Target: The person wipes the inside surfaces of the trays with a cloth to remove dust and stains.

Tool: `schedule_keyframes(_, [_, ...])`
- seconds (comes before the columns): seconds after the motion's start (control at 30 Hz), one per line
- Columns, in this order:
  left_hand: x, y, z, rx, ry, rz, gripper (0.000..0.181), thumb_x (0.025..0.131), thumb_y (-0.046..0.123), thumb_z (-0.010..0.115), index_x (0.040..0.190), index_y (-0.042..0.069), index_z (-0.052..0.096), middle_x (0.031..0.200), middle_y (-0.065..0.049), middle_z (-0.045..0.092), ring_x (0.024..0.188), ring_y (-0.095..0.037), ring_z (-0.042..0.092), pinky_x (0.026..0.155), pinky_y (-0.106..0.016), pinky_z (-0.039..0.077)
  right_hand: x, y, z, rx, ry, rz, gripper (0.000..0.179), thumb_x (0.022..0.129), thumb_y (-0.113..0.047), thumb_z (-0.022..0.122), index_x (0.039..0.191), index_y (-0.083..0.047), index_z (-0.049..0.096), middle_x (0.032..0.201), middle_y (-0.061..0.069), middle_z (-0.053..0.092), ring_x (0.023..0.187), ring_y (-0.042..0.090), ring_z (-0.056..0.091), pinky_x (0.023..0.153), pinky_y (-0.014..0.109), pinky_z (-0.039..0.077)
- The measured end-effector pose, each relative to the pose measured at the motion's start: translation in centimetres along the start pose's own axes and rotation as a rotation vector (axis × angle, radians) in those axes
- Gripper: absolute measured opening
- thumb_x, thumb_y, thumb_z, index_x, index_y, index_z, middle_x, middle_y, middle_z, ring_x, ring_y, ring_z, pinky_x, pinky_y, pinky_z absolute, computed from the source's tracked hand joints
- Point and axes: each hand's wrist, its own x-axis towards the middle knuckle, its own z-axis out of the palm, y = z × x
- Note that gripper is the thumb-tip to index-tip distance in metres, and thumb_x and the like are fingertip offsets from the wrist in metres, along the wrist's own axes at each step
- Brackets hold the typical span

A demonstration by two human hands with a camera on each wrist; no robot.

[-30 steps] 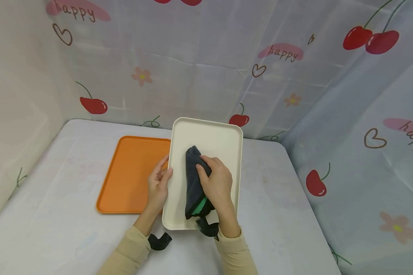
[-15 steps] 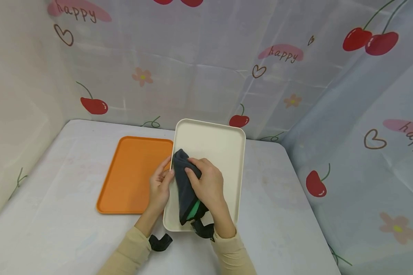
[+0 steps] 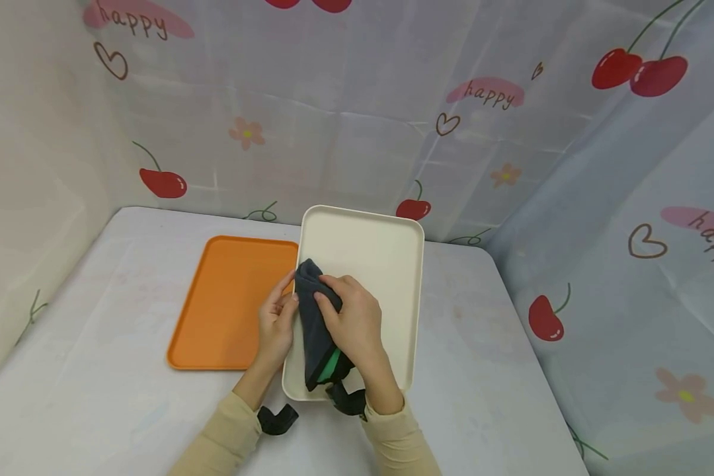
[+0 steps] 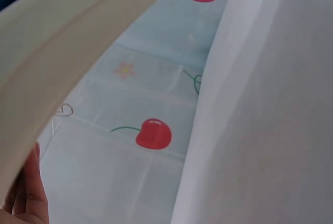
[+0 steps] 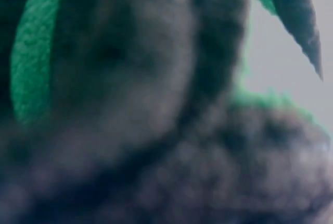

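Note:
My left hand (image 3: 276, 325) grips the left rim of a cream rectangular tray (image 3: 365, 244), thumb at the front and fingers behind. The left wrist view shows the tray's underside (image 4: 57, 52) raised over the white tabletop, with fingers (image 4: 34, 187) at its edge. In my right hand (image 3: 357, 320) is a bunched dark grey cloth (image 3: 315, 334), pinched between thumb and fingers against the tray's face. A green underside shows at the cloth's lower end, and its top lies right at the tray's left rim. Blurred grey and green fabric (image 5: 34, 52) fills most of the right wrist view.
An orange tray (image 3: 220, 304) lies flat on the white-covered table (image 3: 470, 370), partly hidden by the left hand and the cream tray. A cherry-printed curtain (image 3: 333, 145) hangs behind the table and along the right side. Black wrist mounts (image 3: 277, 420) protrude near the sleeves.
My right hand has slid the cloth leftward across the cream tray to its left rim. The tray has shifted slightly right, while my left hand keeps its grip.

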Motion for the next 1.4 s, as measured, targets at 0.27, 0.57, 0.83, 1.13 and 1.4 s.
schedule_keyframes(0.27, [0.0, 0.2, 0.0, 0.017, 0.019, -0.016, 0.044, 0.099, 0.000, 0.046, 0.143, 0.002, 0.047, 0.091, 0.017, 0.070, 0.089, -0.001, 0.063, 0.084, -0.014, 0.049, -0.3, 0.1, -0.1, -0.008, -0.001, 0.006, 0.028, 0.089, -0.023, 0.071, 0.116, -0.013, 0.073, 0.093, 0.002, 0.070, 0.080, 0.018, 0.067, 0.066, 0.031, 0.053])
schedule_keyframes(0.57, [0.0, 0.3, -0.1, -0.033, 0.007, -0.030, 0.044, 0.101, 0.006, 0.047, 0.145, 0.004, 0.045, 0.096, 0.016, 0.072, 0.087, -0.004, 0.070, 0.073, -0.020, 0.058, -0.5, 1.1, -0.8, -0.016, 0.008, 0.027, 0.028, 0.089, -0.022, 0.071, 0.116, -0.012, 0.073, 0.096, 0.003, 0.071, 0.086, 0.022, 0.069, 0.072, 0.036, 0.055])
schedule_keyframes(0.83, [0.3, 0.3, -0.3, -0.017, 0.046, -0.005, 0.042, 0.100, 0.005, 0.049, 0.142, 0.004, 0.050, 0.097, 0.006, 0.073, 0.086, -0.006, 0.071, 0.072, -0.022, 0.058, -0.7, 2.5, -1.6, -0.017, 0.044, 0.062, 0.029, 0.089, -0.022, 0.072, 0.116, -0.013, 0.073, 0.098, 0.005, 0.072, 0.088, 0.025, 0.069, 0.072, 0.039, 0.055])
schedule_keyframes(1.13, [0.4, 0.2, -0.5, -0.002, 0.078, -0.011, 0.042, 0.099, 0.003, 0.050, 0.141, 0.003, 0.051, 0.090, 0.015, 0.071, 0.082, -0.002, 0.068, 0.070, -0.018, 0.056, -1.0, 4.3, -2.6, -0.014, 0.082, 0.122, 0.028, 0.089, -0.020, 0.071, 0.116, -0.011, 0.073, 0.098, 0.009, 0.072, 0.089, 0.029, 0.069, 0.073, 0.043, 0.054])
schedule_keyframes(1.4, [0.5, 0.4, -0.7, -0.034, 0.067, -0.013, 0.043, 0.099, 0.003, 0.050, 0.142, 0.003, 0.049, 0.091, 0.013, 0.072, 0.082, -0.004, 0.068, 0.069, -0.020, 0.057, -1.4, 6.1, -3.8, -0.019, 0.102, 0.236, 0.030, 0.090, -0.023, 0.070, 0.118, -0.013, 0.072, 0.105, 0.010, 0.072, 0.097, 0.032, 0.068, 0.081, 0.048, 0.053])
